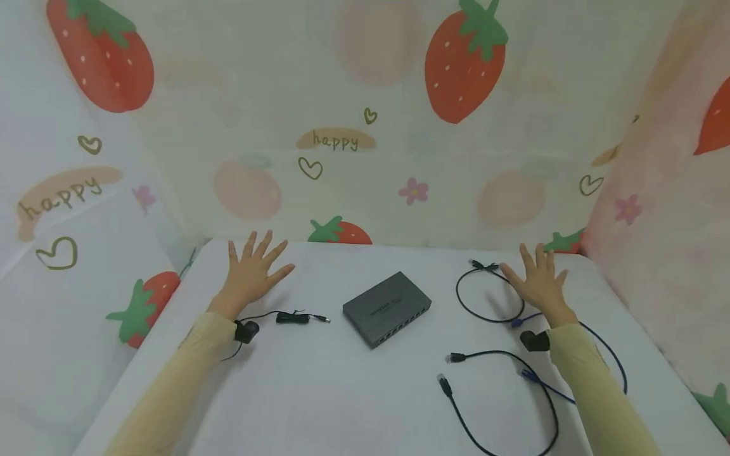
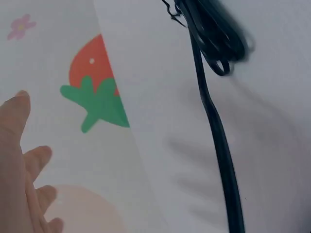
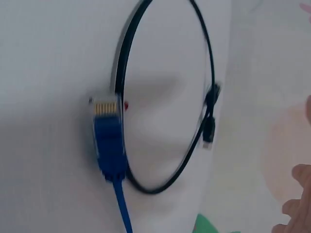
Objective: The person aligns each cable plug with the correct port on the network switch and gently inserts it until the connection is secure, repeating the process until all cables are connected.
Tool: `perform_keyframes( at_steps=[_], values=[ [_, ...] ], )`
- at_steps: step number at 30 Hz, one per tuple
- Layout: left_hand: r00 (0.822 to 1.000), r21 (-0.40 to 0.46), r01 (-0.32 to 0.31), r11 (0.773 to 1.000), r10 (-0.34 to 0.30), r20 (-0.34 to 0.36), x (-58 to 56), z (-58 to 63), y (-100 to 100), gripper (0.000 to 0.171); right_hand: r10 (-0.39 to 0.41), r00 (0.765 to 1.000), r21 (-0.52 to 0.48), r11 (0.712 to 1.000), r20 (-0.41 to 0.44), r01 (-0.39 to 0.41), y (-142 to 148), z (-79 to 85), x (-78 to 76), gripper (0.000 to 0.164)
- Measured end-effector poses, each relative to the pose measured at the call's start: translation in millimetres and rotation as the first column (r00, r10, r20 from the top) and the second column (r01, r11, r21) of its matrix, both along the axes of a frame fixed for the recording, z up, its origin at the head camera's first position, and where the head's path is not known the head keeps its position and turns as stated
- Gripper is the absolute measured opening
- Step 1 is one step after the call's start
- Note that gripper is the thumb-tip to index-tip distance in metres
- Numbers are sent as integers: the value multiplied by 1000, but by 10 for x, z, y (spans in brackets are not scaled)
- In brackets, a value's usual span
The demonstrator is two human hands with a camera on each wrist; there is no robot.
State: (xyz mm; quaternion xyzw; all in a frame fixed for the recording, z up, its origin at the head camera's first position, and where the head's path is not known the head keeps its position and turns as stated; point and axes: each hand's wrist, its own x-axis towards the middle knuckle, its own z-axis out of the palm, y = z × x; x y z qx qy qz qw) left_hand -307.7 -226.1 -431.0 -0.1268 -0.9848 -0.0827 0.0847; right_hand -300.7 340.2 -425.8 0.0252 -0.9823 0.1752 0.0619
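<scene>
Near the far left corner of the table [image 1: 319, 392], my left grip [image 1: 249, 278] is empty, fingers spread wide, thumb out towards the middle. Near the far right corner, my right grip [image 1: 540, 285] is likewise empty, fingers extended. Shadows below suggest that neither bears on the surface.

Closest to the left: a black power lead [image 1: 293, 318], tied in a bundle, slightly towards the near edge, its barrel plug [image 1: 322, 318] pointing towards the right edge. Closest to the right: a looped black cable [image 1: 457, 291], its two end plugs [image 1: 483, 266] just beside my thumb in the head view; contact cannot be confirmed. A blue cable [image 1: 613, 356] is partly hidden by my right forearm, one blue plug [image 3: 108, 141] lying by the loop. A black network cable [image 1: 556, 421] curves towards the near edge.

Governing relation: the grey network switch [image 1: 386, 308] lies between the two grips, somewhat towards the near edge, well apart from both. Its long axis slants towards the far right corner; the row of ports [image 1: 405, 324] faces the near right. By the head view, my left grip is slightly nearer.

Surface: plain white. Room: a strawberry-printed curtain [image 1: 245, 95] closes the back and both sides.
</scene>
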Motion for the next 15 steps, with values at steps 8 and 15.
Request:
perform_keyframes(
  at_steps=[8,15],
  values=[
    [987,39,130,991,-133,94,143,0,167,64,47,999,-11,999,27,-46,-258,33,76,72],
    [974,103,190,976,-201,104,319,-92,249,56,162,986,-71,985,48,-159,-642,-19,147,64]
  ],
)
